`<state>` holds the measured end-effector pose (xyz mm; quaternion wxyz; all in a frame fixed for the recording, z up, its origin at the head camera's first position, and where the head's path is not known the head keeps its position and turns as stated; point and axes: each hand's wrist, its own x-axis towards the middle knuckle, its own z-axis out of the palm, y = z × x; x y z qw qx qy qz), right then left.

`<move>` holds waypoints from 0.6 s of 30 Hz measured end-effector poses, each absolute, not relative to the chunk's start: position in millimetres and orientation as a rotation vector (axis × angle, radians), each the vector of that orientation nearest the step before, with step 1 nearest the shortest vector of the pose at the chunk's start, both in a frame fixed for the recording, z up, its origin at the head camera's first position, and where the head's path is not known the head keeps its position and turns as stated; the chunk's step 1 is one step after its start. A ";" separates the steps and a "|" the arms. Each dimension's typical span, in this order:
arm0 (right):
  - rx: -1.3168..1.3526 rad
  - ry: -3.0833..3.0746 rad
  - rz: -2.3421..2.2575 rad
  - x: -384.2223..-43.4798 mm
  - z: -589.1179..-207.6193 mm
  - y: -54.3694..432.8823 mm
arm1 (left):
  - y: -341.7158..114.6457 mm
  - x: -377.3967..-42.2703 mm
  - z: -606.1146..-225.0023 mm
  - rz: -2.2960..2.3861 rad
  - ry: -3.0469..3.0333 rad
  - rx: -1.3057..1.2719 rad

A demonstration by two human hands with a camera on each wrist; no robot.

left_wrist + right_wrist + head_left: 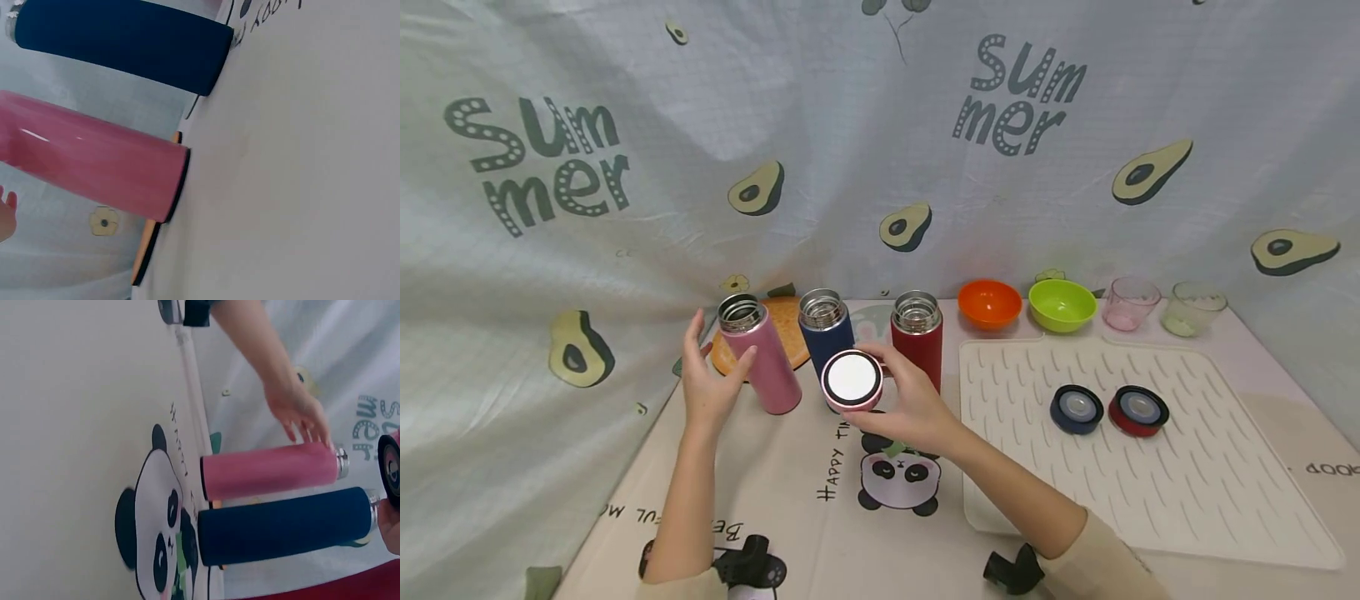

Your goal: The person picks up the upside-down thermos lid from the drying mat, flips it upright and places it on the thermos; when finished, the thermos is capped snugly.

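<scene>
My left hand (709,390) is beside the pink thermos bottle (767,358), its fingers raised and its thumb spread toward the bottle's upper side. The pink bottle stands upright with its steel mouth uncovered. Between thumb and fingers my right hand (913,404) holds a pink bottle lid (852,380) by its rim, in front of the blue thermos bottle (824,325). The lid's round white face points toward the head view; its dark underside (392,465) appears in the right wrist view. To the right stands a red thermos bottle (917,333), partly behind my right hand, also uncovered.
A ribbed white mat (1075,492) lies at the right, with a blue lid (1077,409) and a red lid (1138,410) on it. Behind it stand an orange bowl (989,304), a green bowl (1062,305), a pink glass (1130,303) and a greenish glass (1193,308). A printed curtain (820,125) hangs behind.
</scene>
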<state>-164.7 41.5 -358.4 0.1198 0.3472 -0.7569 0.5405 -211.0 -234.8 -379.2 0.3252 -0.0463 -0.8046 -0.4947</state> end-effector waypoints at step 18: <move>1.104 -2.115 1.583 -191.1 -336.2 -19.7 | -219.4 -216.6 -389.1 -1.775 -1.977 -0.264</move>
